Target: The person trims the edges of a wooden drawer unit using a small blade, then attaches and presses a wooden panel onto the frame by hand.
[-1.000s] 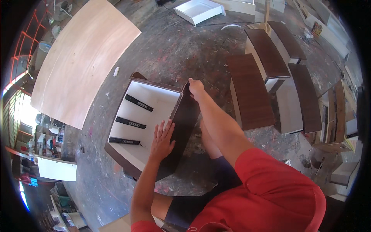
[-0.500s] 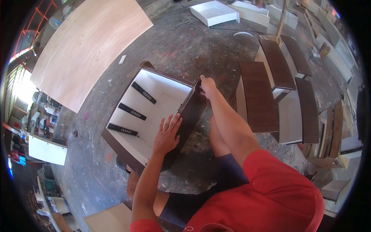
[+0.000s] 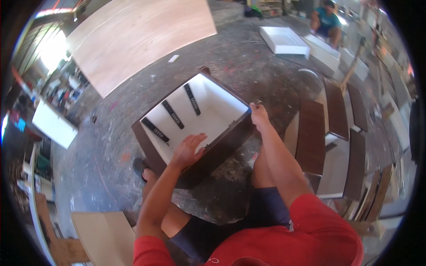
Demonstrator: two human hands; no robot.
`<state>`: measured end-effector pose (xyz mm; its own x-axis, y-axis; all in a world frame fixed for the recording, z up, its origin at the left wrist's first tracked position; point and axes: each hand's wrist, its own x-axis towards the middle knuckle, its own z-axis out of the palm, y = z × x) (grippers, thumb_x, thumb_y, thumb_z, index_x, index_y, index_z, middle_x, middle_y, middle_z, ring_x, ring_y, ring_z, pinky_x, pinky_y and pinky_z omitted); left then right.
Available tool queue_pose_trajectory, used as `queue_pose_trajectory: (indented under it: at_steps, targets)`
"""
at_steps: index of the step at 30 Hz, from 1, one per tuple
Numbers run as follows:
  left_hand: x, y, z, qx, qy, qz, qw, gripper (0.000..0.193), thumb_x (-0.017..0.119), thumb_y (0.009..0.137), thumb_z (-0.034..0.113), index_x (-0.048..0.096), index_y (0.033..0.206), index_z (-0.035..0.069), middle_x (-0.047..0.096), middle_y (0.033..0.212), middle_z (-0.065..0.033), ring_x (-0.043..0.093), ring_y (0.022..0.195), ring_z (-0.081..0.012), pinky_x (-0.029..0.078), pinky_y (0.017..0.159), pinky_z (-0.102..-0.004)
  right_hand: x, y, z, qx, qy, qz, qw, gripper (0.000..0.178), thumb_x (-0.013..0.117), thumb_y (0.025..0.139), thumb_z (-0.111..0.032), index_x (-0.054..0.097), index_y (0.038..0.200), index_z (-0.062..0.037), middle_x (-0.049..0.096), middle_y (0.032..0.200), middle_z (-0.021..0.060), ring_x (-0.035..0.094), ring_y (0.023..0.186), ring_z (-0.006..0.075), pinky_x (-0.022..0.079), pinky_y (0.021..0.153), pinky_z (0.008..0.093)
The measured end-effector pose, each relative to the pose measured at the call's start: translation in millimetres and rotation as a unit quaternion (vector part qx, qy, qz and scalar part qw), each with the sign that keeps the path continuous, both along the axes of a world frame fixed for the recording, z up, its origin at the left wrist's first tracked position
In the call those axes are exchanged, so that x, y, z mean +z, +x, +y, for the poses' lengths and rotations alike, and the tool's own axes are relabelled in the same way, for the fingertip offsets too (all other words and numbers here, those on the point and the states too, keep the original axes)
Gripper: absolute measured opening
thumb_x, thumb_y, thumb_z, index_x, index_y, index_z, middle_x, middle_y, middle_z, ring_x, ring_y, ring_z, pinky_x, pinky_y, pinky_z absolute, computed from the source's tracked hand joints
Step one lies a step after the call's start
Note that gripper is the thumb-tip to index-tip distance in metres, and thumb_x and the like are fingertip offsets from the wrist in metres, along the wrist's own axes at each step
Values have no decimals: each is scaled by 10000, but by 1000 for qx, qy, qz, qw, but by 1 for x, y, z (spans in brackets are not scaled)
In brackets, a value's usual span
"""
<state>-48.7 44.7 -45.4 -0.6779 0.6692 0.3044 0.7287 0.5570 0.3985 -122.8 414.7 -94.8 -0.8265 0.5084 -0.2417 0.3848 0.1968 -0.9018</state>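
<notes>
A cabinet carcass point(image 3: 230, 148), dark brown outside and white inside, stands between my legs with its open side facing up. Three black drawer slides point(image 3: 172, 114) run along its inner left wall. My right hand point(image 3: 258, 115) is closed around the cabinet's right corner. Over the opening, my left hand point(image 3: 188, 150) has its fingers stretched out, close to the near rim. It holds nothing, and whether it touches the rim I cannot tell.
Brown-fronted drawers point(image 3: 310, 133) stand at right. A large plywood sheet point(image 3: 146, 40) lies at far left. Beyond are white drawers point(image 3: 284, 42) and a crouching co-worker point(image 3: 327, 22). A beige board point(image 3: 104, 235) lies near my left leg, with my sandalled foot point(image 3: 141, 168) beside the cabinet.
My view has tipped up, bringing the co-worker into sight. The cabinet looks turned somewhat. My left hand, earlier flat against the inner side, now shows edge-on; my right keeps hold of the corner.
</notes>
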Motion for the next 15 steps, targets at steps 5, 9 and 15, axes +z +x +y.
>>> queue_pose_trajectory:
  at_steps: [5, 9, 15]
  targets:
    - [-20, -33, -123, 212, -110, 37, 970, 697, 742, 900, 260, 484, 1517, 62, 438, 1611, -204, 407, 1486, -369, 278, 1257, -500, 5, 2, -37, -27, 51, -1, 998, 622, 560, 1035, -510, 597, 1333, 35, 631, 1336, 316, 610, 1271, 444, 474, 1075, 500]
    - [-45, -48, -176, 473, -65, 2, 879, 993, 802, 841, 319, 274, 1627, 18, 247, 1680, -287, 249, 1570, -404, 252, 1271, -501, 3, -6, -58, -128, 28, 24, 991, 619, 562, 1053, -503, 562, 1373, 27, 640, 1310, 229, 632, 1217, 303, 535, 954, 426]
    - [-46, -65, -167, 584, 179, -90, 787, 1075, 850, 772, 218, 235, 1609, -58, 414, 1571, -320, 426, 1472, -425, 367, 1216, -434, -5, -16, -77, -107, 74, 94, 987, 597, 561, 1045, -469, 573, 1332, 54, 607, 1334, 285, 567, 1273, 372, 443, 1077, 471]
